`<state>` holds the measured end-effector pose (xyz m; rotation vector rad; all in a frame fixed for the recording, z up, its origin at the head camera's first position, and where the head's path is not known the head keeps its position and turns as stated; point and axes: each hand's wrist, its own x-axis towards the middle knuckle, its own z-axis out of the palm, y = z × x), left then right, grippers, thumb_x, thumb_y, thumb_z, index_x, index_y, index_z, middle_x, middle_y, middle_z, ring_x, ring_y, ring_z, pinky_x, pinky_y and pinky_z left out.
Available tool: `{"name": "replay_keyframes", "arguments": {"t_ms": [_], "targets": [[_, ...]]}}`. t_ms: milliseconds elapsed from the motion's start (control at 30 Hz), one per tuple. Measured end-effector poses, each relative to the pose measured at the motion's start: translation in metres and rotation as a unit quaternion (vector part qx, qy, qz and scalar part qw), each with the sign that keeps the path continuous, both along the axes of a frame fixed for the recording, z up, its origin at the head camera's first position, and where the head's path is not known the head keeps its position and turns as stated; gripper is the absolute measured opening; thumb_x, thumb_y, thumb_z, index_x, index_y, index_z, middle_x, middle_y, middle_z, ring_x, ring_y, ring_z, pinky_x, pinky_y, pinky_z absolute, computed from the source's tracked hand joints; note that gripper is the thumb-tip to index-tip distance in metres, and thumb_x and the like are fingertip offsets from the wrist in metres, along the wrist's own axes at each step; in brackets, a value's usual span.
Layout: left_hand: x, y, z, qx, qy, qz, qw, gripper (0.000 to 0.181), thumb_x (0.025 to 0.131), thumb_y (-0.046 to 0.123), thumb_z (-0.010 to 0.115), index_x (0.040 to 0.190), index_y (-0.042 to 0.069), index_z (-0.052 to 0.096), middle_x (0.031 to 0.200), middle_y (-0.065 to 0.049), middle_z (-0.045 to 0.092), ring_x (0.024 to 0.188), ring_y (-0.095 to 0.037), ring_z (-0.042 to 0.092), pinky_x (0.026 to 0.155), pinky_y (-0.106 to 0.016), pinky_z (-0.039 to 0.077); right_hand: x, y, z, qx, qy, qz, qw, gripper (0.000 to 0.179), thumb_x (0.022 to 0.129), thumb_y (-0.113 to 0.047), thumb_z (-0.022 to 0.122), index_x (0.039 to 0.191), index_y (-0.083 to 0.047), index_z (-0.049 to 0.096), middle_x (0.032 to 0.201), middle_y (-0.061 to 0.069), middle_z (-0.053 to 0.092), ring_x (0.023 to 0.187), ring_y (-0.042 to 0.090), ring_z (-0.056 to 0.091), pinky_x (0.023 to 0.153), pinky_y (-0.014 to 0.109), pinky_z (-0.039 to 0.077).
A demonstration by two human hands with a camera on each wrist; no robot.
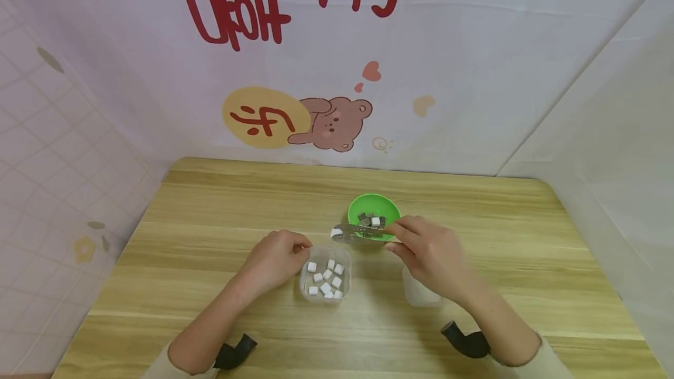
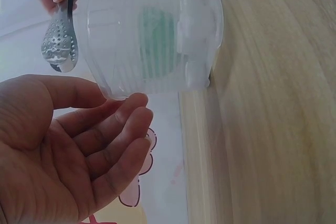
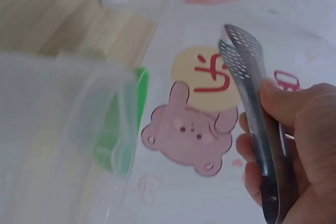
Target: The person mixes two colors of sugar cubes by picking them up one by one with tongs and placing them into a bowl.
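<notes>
My right hand (image 1: 429, 253) holds metal tongs (image 3: 244, 72) with perforated tips. A white cube (image 1: 336, 232) is between those tips, in the air left of the green bowl (image 1: 363, 200). Inside the bowl lie several grey-brown cubes (image 1: 365, 222) and a white one, partly hidden behind the tongs. With thumb and fingertips, my left hand (image 1: 276, 256) pinches the far left corner of a clear square container (image 1: 349, 279). Several white cubes (image 1: 326, 288) lie spread over its bottom. Close up in the left wrist view, the container wall (image 2: 113, 51) meets the fingertips.
A second clear container (image 1: 421, 296) stands on the right, partly under my right forearm and hand. The wooden table (image 1: 237, 192) ends at a white backdrop printed with a bear (image 1: 337, 124). Pale cloth walls flank both sides.
</notes>
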<state>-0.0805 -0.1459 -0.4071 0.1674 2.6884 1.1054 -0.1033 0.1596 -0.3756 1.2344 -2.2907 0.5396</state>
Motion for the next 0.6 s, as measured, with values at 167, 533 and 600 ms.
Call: {"name": "replay_keyframes", "arguments": {"t_ms": [167,533,600], "targets": [[0.000,0.000,0.001,0.005,-0.005,0.002,1.0000,0.019,0.096,0.011,0.068,0.108,0.007,0.081,0.100,-0.002,0.075,0.086,-0.015,0.062,0.075,-0.037,0.052,-0.008,0.015,-0.001,-0.024,-0.006,-0.033,0.9992,0.024,0.101,-0.025,0.071,0.107,-0.002,0.076,0.098,0.005,0.072,0.073,0.016,0.064,0.056,0.030,0.052],[0.000,0.000,0.001,0.000,-0.012,0.005,0.9999,0.020,0.097,0.012,0.067,0.111,0.007,0.081,0.105,-0.003,0.076,0.095,-0.017,0.066,0.083,-0.043,0.055,-0.019,0.044,-0.019,0.012,-0.026,-0.123,0.9919,0.023,0.080,-0.005,0.087,0.101,-0.004,0.077,0.093,0.005,0.071,0.070,0.016,0.061,0.051,0.032,0.048],[0.000,0.000,0.001,0.000,-0.012,0.005,0.9999,0.020,0.097,0.011,0.067,0.111,0.007,0.081,0.105,-0.003,0.076,0.095,-0.018,0.066,0.083,-0.043,0.055,-0.020,0.048,-0.022,0.019,-0.029,-0.131,0.9908,0.022,0.081,-0.006,0.087,0.100,-0.004,0.077,0.092,0.005,0.071,0.070,0.016,0.060,0.051,0.032,0.048]]}}
